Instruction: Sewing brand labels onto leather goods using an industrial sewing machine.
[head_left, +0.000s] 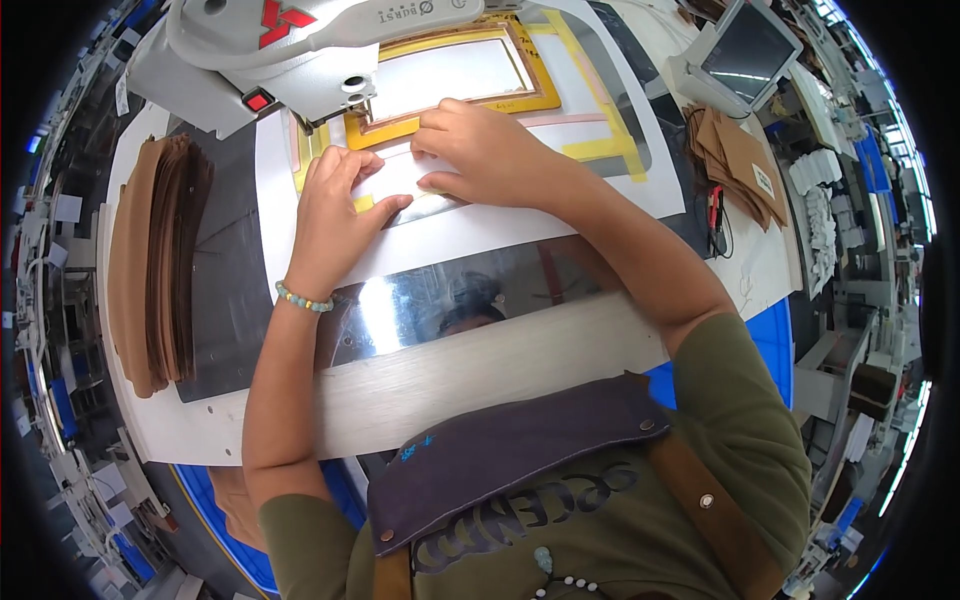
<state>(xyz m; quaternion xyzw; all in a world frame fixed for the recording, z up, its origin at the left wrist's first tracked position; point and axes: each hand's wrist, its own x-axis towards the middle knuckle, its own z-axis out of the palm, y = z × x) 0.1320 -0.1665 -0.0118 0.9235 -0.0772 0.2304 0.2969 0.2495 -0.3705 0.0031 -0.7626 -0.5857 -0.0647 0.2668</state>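
Note:
Both hands rest on a white template sheet (500,222) marked with yellow tape, below the head of a white sewing machine (285,60). My left hand (335,200), a beaded bracelet on its wrist, has bent fingers on the sheet, its thumb apart and pointing right. My right hand (480,155) lies just right of it, fingers curled down onto the sheet and thumb apart below them. No held thing shows in either hand; a small piece under the fingertips could be hidden. Beyond them lies a yellow-bordered rectangular frame (545,88) with a pale middle, near the needle area.
A stack of brown pieces (155,265) stands at the left. On the right are more brown pieces (738,165), a screen (750,55) and a small red-handled tool (715,208). A shiny metal plate (420,318) lies nearer me, with blue bins (770,350) below the table.

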